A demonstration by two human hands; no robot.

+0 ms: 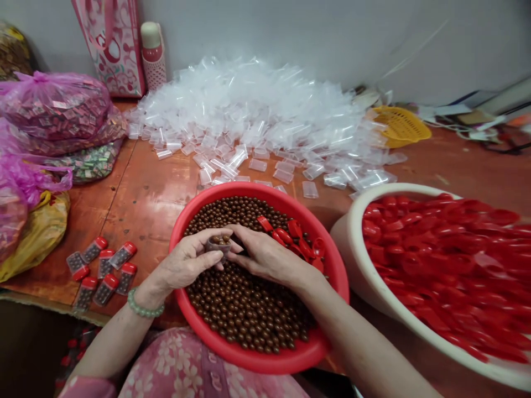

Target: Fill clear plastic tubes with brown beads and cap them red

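Observation:
A red basin (269, 364) holds many small round brown balls (249, 309) and several red caps (305, 240) at its right side. Above the balls, my left hand (193, 257) grips a small clear container (218, 247) between thumb and fingers, with brown balls showing at its open top. My right hand (263, 254) is beside the container, fingers bent toward it over the balls. Its fingertips are partly hidden, and whether they hold anything does not show.
Several filled red-capped containers (107, 288) lie left of the basin. A white tub (352, 243) of red caps stands right. Behind are a heap of clear empty containers (257, 110), a yellow basket (400, 127), a bottle (153, 61), a pink bag (116, 55) and filled plastic bags (56, 110).

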